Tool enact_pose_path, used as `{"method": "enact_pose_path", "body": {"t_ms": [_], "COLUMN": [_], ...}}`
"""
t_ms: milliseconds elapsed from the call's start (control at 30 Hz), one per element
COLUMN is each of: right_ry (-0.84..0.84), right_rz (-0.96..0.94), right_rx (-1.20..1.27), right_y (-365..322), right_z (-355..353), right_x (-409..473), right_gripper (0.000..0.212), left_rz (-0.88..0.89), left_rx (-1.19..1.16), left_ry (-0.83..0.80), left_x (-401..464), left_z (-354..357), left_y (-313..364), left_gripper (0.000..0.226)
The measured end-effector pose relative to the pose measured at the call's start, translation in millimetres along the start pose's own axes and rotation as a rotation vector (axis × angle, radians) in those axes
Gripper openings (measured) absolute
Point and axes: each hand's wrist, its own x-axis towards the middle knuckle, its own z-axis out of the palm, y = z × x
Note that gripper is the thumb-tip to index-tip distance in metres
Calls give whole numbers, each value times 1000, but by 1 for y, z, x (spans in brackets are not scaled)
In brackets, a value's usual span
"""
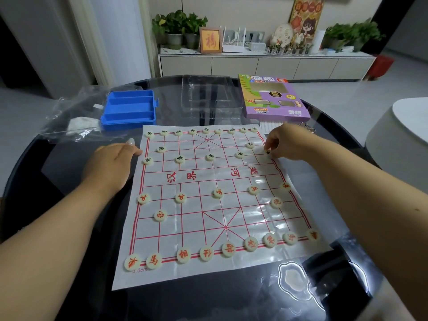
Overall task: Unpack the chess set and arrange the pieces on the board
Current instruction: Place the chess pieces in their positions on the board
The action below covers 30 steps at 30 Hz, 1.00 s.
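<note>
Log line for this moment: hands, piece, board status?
right hand: pinching black piece at far right board edge | left hand: flat, touching board sheet at left edge | blue tray: empty

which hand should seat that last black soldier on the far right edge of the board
Right. The right hand already pinches the black soldier over that spot; the left hand rests at the board's opposite edge.
</note>
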Motion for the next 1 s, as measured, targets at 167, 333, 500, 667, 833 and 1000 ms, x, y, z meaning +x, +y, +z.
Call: {"method": "enact_pose_path", "body": {"t_ms": [167,333,500,667,833,1000], "right_ry": [28,135,152,109,106,109], "right_rz": [-19,-76,-193,-301,-315,-271], "right_rx": [22,53,93,111,176,167], "right_y": [-6,-32,-75,-131,-179,-217], "right_z": [-7,-17,-11,0,5,13], "right_x": [-2,4,13,29,55,91], "right_gripper": [32,31,28,29,31,27], "left_rz": [4,-1,-12,-28,-18,6], "left_rx": [-13,-20,-20,-29,-97,-121], "left_ry": [16,12,14,12,52,74], "left_x": [-1,-1,1,0,-1,0], "left_z": [0,0,0,0,-1,0], "left_y": [0,1,0,1,5,3], "left_gripper": [53,53,51,51,45,43]}}
